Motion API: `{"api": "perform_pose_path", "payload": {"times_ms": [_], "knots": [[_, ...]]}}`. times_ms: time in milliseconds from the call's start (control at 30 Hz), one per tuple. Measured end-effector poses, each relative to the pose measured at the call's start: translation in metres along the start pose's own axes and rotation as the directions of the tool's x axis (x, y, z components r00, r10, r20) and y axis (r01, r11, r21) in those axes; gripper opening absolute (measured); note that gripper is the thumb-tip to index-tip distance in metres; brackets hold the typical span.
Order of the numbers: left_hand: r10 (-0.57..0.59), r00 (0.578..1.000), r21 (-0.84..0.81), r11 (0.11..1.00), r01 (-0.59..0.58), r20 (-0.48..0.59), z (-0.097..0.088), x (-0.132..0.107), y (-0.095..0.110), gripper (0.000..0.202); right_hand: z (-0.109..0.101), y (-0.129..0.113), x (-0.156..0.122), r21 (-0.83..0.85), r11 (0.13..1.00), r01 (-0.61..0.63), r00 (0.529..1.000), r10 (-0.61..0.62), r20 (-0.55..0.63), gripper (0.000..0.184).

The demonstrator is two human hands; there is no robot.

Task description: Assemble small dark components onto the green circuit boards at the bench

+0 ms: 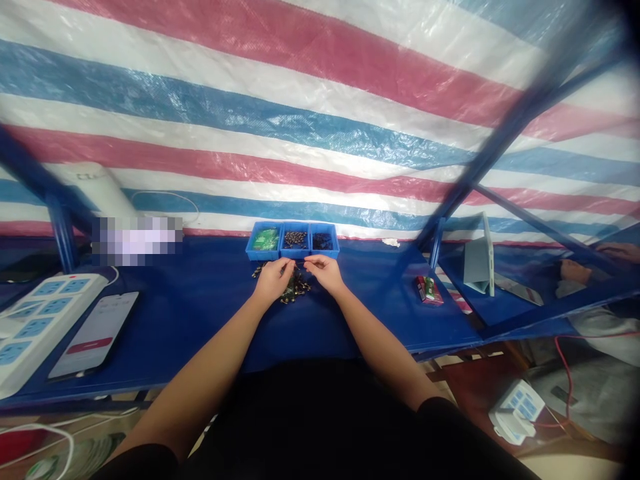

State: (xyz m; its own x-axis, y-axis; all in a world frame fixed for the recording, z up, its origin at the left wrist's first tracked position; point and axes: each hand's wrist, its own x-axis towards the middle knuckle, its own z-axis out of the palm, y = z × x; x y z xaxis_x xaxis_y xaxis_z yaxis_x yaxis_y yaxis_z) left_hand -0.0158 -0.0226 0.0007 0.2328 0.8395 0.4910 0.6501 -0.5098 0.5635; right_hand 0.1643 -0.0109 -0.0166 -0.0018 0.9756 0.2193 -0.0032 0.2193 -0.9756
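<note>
My left hand [273, 280] and my right hand [325, 273] face each other a short way apart, just in front of three joined blue bins. The fingertips of each are pinched together; whatever they hold is too small to make out. Below and between them lies a pile of small dark and brass-coloured parts [299, 287] on the blue table. The left bin [249, 252] holds flat green pieces [265, 238]. In the middle bin [295, 254] are small brownish metallic parts [295, 239], while the right bin [325, 253] contains small dark parts [323, 241].
A phone [95, 333] and a white power strip [55, 327] lie at the left of the blue table [200, 313]. A small red box [429, 291] sits at the right, near a blue metal frame post [436, 243]. Beyond it, another person's hand [575, 272] shows.
</note>
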Motion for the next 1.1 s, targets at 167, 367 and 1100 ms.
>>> {"api": "perform_pose_path", "payload": {"times_ms": [167,367,1100], "knots": [[-0.004,1.000,0.043,0.999,0.004,-0.019,0.002,-0.001,-0.002,0.034,-0.007,0.001,0.005,-0.008,1.000,-0.010,0.994,0.009,-0.106,0.032],[0.003,1.000,0.039,0.999,-0.004,0.007,0.001,0.000,-0.002,0.036,-0.022,0.002,0.011,-0.054,0.998,0.018,0.953,-0.034,-0.300,0.040],[-0.028,0.996,0.091,0.995,0.035,-0.081,0.000,-0.001,-0.003,0.029,0.015,-0.016,-0.021,-0.580,0.672,0.460,0.856,-0.161,0.492,0.056]]}}
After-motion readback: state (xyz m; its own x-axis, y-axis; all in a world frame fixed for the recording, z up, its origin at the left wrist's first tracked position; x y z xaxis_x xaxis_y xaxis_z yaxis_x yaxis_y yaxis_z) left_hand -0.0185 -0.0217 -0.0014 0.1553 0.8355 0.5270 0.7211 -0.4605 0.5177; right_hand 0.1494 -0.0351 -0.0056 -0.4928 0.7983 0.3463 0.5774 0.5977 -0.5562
